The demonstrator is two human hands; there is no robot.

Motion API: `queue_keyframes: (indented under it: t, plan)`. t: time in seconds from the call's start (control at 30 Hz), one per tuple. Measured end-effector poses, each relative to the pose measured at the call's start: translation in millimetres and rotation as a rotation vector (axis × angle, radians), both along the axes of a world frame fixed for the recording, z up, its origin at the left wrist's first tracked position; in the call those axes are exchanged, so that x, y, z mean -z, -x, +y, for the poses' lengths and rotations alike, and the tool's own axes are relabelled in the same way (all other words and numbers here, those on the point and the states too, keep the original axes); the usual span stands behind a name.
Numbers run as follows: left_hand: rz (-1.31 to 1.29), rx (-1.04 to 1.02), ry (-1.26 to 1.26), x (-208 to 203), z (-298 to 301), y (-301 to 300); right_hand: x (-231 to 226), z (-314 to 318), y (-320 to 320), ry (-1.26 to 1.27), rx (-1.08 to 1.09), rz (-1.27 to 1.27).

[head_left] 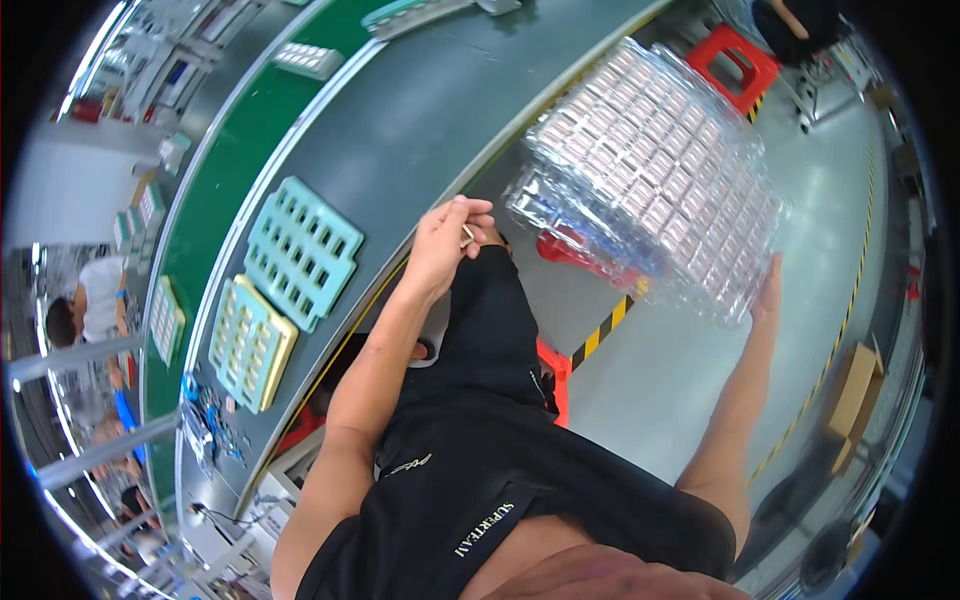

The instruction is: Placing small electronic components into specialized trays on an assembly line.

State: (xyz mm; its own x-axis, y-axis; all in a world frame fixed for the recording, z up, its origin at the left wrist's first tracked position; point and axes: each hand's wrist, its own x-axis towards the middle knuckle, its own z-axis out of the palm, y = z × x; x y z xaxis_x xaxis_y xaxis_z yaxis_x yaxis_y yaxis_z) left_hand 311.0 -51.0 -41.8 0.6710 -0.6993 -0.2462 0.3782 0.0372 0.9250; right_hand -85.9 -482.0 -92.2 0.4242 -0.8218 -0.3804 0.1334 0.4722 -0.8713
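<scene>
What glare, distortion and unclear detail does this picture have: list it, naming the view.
Head view: bright glints scatter over the clear plastic trays at the right hand; head view: fisheye distortion bows the long edges of the grey workbench, and the corners go black; head view: the small piece in the left hand shows too little detail to identify.
</scene>
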Motion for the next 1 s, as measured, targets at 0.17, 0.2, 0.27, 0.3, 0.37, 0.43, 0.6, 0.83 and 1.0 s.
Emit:
queue_keyframes:
  t: [0.17, 0.2, 0.27, 0.3, 0.37, 0.43, 0.6, 0.83, 1.0]
  plan:
    - [0.102, -0.062, 0.136, -7, 44, 6, -6, -10, 21, 0.067, 0.066, 0.177]
    - [0.101, -0.081, 0.148, -11, 58, 7, -15, -3, 10, 0.179, 0.129, 0.388]
    - [0.087, -0.094, 0.173, -14, 79, 7, -30, 4, -4, 0.313, 0.205, 0.593]
    - [0.078, -0.110, 0.179, -12, 91, 7, -34, -1, -12, 0.527, 0.218, 0.688]
    - [0.074, -0.099, 0.210, -10, 101, 7, -48, -24, -12, 0.967, 0.283, 0.883]
    - [0.078, -0.080, 0.232, -6, 108, 7, -65, -42, -23, 1.404, 0.344, 1.074]
    - [0.061, -0.079, 0.215, -10, 146, 7, -145, 83, -258, 1.769, -0.095, 0.658]
    - [0.088, -0.032, 0.156, -17, 176, 1, -162, 144, -534, 2.078, -0.491, 0.599]
    - [0.065, -0.097, 0.216, -11, 201, -11, -136, 97, -646, 2.379, -0.508, 0.641]
